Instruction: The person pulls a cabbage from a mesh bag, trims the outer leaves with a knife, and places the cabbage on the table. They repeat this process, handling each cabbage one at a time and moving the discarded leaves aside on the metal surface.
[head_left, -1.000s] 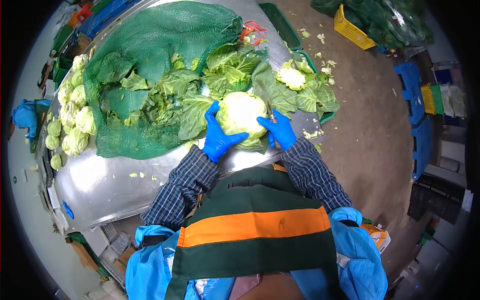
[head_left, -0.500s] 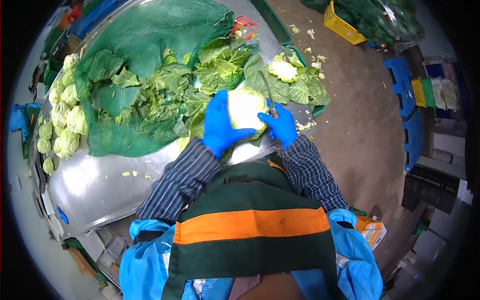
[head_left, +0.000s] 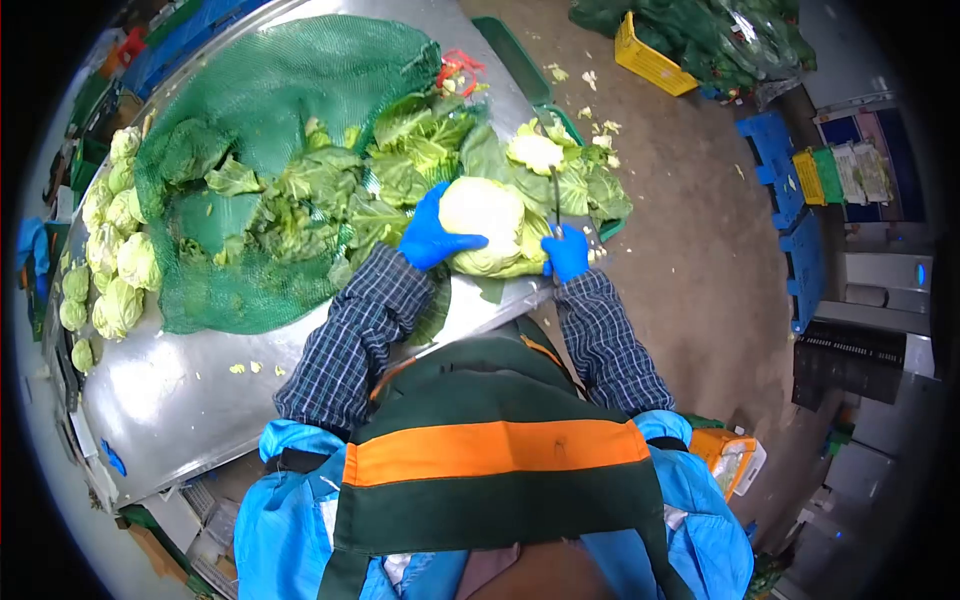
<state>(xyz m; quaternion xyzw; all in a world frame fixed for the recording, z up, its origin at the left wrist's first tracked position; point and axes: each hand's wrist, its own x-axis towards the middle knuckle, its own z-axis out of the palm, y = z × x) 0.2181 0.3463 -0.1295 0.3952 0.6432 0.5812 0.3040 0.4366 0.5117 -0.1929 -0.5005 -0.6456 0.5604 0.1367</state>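
A pale cabbage (head_left: 482, 215) is held above the near right edge of the metal table. My left hand (head_left: 433, 235), in a blue glove, grips its left side with the thumb across the front. In my right hand (head_left: 567, 255), also gloved, the fingers are wrapped round the handle of a knife (head_left: 556, 195), whose blade points away from me. That hand is at the cabbage's right side, by a loose outer leaf (head_left: 535, 240). Loose green leaves (head_left: 320, 180) lie on a green mesh bag (head_left: 290, 70) to the left.
Several trimmed cabbages (head_left: 138, 262) are piled at the table's left (head_left: 170, 400). Beyond the right edge, a green bin (head_left: 612, 228) holds leaves and trimmings. A yellow crate (head_left: 650, 58) and blue pallets (head_left: 780, 170) stand on the floor, where scraps lie scattered.
The knife has swung more upright, and my right hand has moved slightly down, away from the cabbage's top. An outer leaf now hangs out at the cabbage's right. The whole view has shifted a little.
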